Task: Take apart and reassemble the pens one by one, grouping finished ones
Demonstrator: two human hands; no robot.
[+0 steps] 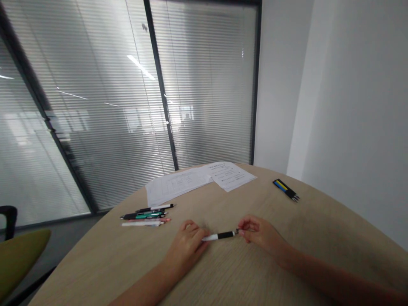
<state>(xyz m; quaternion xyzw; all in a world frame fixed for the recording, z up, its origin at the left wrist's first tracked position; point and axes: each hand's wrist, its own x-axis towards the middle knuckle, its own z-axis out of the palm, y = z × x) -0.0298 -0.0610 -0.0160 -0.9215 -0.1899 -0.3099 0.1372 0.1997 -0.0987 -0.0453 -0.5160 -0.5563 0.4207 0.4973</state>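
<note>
The left hand (189, 242) has its fingers clamped on one end of a pen (225, 235); the right hand (259, 233) pinches the other between fingertips. Papers (232, 176) lie farther back.

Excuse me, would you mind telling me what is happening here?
A person's left hand holds one end of a black-and-white pen, while the right hand is at the other end; whether it grips is unclear. Other pens lie grouped to the left, with papers farther back.
</note>
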